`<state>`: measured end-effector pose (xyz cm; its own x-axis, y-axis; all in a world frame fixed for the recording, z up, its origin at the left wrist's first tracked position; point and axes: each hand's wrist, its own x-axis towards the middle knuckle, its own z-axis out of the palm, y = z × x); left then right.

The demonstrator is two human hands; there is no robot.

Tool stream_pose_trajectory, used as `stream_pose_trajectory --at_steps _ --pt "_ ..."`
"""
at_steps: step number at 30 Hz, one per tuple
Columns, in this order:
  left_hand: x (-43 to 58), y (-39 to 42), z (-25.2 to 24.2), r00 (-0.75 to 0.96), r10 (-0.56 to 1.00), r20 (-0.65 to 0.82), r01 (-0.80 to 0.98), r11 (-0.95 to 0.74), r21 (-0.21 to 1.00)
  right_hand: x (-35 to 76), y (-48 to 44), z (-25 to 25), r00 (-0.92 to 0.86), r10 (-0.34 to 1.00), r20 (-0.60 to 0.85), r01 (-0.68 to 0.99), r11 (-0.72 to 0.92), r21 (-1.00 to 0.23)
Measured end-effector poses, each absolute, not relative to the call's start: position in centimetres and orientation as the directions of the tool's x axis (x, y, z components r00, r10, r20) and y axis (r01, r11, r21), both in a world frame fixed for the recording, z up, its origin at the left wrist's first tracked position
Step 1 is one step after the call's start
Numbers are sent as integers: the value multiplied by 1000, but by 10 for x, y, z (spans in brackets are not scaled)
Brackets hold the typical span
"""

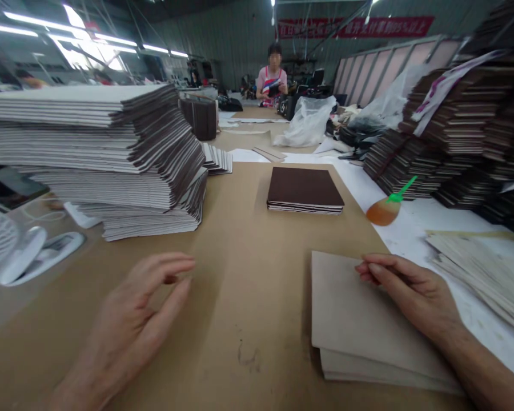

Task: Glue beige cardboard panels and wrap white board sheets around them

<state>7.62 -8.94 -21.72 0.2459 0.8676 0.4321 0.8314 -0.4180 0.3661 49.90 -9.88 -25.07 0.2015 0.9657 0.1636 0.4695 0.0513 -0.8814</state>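
Desk (240, 251) runs brown between the hands (clock read from that midpoint), an open lane from 6 to 12. Tall pile of pale sheets (154, 177) walls off 10; dark brown panels (306, 188) sit squared at 1; amber bottle (381, 212) lies at 2, just past the brown surface's right edge. Left hand (154, 319) at 9: thumb and fingers spread, gap between. Right hand (411, 291) at 3: fingertips gathered over the grey boards (351, 314); pinching or not, cannot tell. Boards at 3–4: flat, matte, a lower one jutting along the near edge.
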Motion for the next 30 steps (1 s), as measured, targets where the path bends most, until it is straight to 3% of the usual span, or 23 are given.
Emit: stream_pose_trajectory --at_steps 3,5,13,18,30 --pt "115 -58 -215 532 811 242 699 -582 414 505 -98 -260 167 972 166 492 64 -868" --pt "133 -45 -220 604 783 148 663 -597 452 506 -98 -263 148 974 171 494 77 -866" --pt "149 -31 -272 530 840 117 661 -496 563 505 -97 -263 81 976 202 532 129 -837" --pt "144 -28 -277 541 838 73 630 -461 625 508 -97 -264 74 979 187 570 113 -814" --pt "133 -16 -279 492 867 76 661 -429 616 505 -98 -263 77 980 184 522 117 -845"
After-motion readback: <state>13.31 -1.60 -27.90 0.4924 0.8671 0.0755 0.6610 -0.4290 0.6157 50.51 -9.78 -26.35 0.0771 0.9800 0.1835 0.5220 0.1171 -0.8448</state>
